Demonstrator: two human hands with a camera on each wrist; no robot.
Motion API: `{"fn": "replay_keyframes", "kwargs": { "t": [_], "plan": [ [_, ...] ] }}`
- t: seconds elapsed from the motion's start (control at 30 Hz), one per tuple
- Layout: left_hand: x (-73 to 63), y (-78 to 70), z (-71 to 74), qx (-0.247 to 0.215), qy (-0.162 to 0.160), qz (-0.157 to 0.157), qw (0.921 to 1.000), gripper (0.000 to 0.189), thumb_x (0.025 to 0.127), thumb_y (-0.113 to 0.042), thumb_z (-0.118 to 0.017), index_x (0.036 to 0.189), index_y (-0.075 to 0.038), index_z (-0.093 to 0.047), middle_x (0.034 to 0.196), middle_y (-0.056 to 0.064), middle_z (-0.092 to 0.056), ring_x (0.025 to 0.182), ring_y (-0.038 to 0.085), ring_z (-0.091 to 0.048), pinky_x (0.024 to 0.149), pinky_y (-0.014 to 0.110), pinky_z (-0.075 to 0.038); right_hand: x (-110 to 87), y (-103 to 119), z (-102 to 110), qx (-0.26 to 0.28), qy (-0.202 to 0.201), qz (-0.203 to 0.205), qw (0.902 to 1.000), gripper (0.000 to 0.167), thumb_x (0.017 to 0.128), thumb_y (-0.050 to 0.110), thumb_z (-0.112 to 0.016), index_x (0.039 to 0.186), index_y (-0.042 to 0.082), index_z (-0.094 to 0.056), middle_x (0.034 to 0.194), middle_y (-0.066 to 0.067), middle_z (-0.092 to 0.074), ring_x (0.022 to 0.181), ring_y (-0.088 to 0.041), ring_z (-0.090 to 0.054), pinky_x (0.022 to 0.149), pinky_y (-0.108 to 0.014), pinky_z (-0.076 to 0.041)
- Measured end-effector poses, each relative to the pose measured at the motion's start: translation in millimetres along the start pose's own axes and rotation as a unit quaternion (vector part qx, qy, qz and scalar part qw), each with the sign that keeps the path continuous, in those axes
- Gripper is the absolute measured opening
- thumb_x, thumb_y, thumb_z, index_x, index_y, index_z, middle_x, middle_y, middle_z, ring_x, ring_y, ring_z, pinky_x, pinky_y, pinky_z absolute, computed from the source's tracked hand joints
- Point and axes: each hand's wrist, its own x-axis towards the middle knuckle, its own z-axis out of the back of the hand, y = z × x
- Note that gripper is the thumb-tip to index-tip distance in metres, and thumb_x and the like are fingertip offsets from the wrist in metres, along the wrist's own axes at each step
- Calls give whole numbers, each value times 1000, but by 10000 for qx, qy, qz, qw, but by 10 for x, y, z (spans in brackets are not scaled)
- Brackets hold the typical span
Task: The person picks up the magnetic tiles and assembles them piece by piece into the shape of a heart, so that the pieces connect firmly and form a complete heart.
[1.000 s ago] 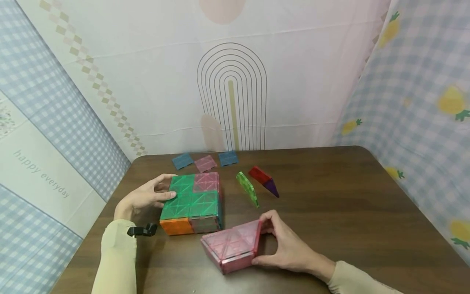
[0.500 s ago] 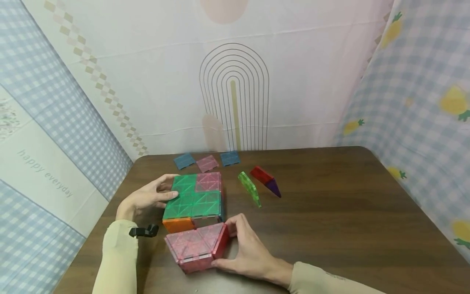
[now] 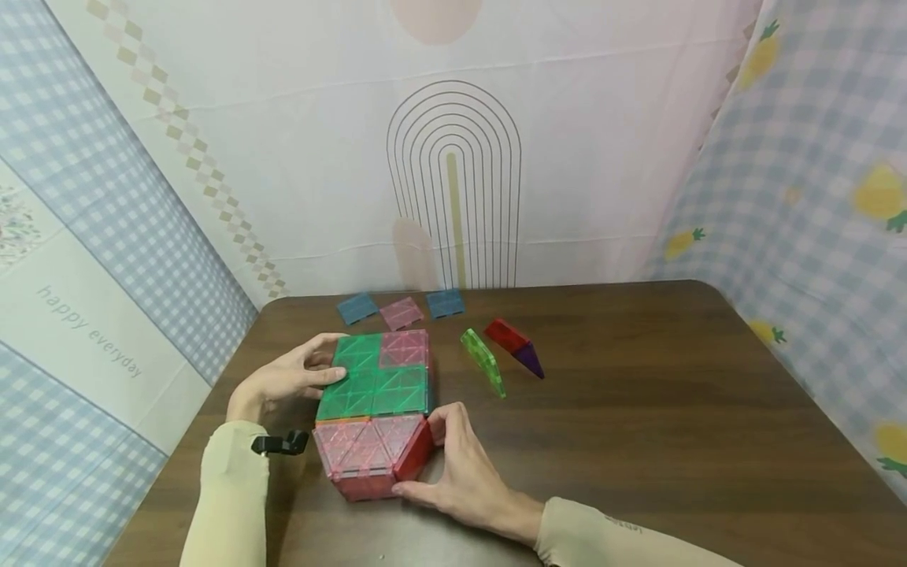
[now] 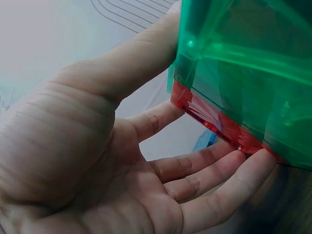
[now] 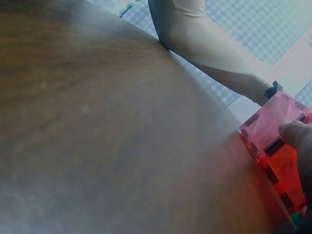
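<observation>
A box of magnetic tiles [image 3: 379,387], green with one pink square on top, stands on the left of the table. My left hand [image 3: 289,376] holds its left side, thumb on the top edge. In the left wrist view the fingers [image 4: 209,170] touch a red tile [image 4: 219,122] low on the side. Against the box's near side lies a pink trapezoid block of magnetic tiles [image 3: 364,447], its top roughly level with the green. My right hand [image 3: 473,482] grips this block from the right, between thumb and fingers. Its far fingers are partly hidden behind the block.
Behind the box lie two blue tiles [image 3: 445,303] and a pink tile [image 3: 401,313]. To the right stand a light green tile piece [image 3: 484,362] and a joined red and purple piece [image 3: 506,336]. A patterned cloth [image 3: 319,157] hangs beyond the brown table [image 3: 638,409].
My right hand has brought the pink trapezoid block leftward, then up against the near side of the box. The left hand has kept its hold on the box.
</observation>
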Motion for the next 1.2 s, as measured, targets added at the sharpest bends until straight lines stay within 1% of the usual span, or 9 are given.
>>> {"fn": "replay_keyframes", "kwargs": {
  "t": [0.2, 0.4, 0.5, 0.6, 0.73, 0.83, 0.97, 1.07, 1.2],
  "plan": [
    [31, -21, 0, -21, 44, 2, 10000, 81, 111, -28, -73, 176, -20, -25, 176, 34, -24, 157, 55, -38, 109, 60, -57, 15, -27, 71, -132, 120, 14, 9998, 88, 78, 40, -105, 137, 13, -46, 129, 3, -48, 119, -14, -56, 103, -31, -55],
    [42, -67, 20, 109, 108, -207, 9997, 77, 114, -29, -68, 176, -12, -26, 175, 36, -26, 155, 56, -41, 106, 55, -61, 24, -209, 290, -611, -204, 82, 9979, 96, 72, 28, -108, 143, 9, -47, 135, -5, -49, 125, -21, -54, 106, -40, -55],
    [57, -64, 99, 272, -185, -488, 9983, 69, 116, -29, -63, 173, -4, -33, 172, 36, -33, 151, 56, -47, 106, 52, -62, 30, -351, 446, -862, -601, 219, 9942, 90, 72, 18, -106, 140, 9, -48, 134, -7, -49, 124, -22, -54, 105, -43, -56],
    [141, -31, 220, 675, -738, -810, 9917, 64, 117, -33, -61, 168, -1, -40, 169, 33, -42, 149, 54, -51, 113, 56, -56, 52, -482, 601, -1103, -1125, 438, 9865, 78, 75, 5, -100, 136, 6, -51, 130, -11, -49, 118, -27, -57, 99, -45, -58],
    [294, 80, 369, 1218, -1285, -879, 9803, 67, 115, -36, -65, 168, -3, -41, 170, 29, -44, 153, 53, -45, 121, 69, -43, 106, -592, 748, -1335, -1566, 474, 9775, 64, 81, -5, -92, 133, 4, -55, 128, -16, -49, 115, -33, -61, 95, -48, -60],
    [392, 211, 419, 1386, -1318, -813, 9782, 72, 112, -33, -70, 170, -4, -39, 172, 29, -41, 156, 55, -40, 124, 72, -37, 140, -629, 799, -1365, -1550, 306, 9780, 59, 85, -6, -89, 134, 5, -59, 130, -16, -50, 117, -34, -63, 96, -48, -60],
    [502, 347, 409, 1635, -1234, -923, 9744, 73, 110, -20, -73, 170, 0, -36, 172, 31, -39, 157, 56, -37, 126, 71, -35, 161, -650, 811, -1274, -1354, 80, 9825, 56, 87, -5, -88, 136, 8, -62, 130, -14, -52, 109, -29, -64, 89, -41, -61],
    [582, 382, 387, 1691, -1145, -935, 9744, 77, 108, -14, -74, 172, -2, -33, 173, 33, -34, 159, 57, -30, 125, 76, -29, 166, -653, 811, -1162, -1257, -31, 9852, 57, 88, -5, -87, 138, 9, -62, 130, -13, -53, 105, -25, -66, 85, -38, -63],
    [691, 367, 384, 1832, -1033, -685, 9752, 79, 109, -13, -71, 176, -13, -30, 177, 31, -26, 163, 58, -17, 122, 85, -23, 182, -650, 831, -1091, -1185, -58, 9869, 60, 89, -6, -86, 140, 10, -59, 131, -12, -59, 112, -27, -70, 89, -41, -65]
  ]
}}
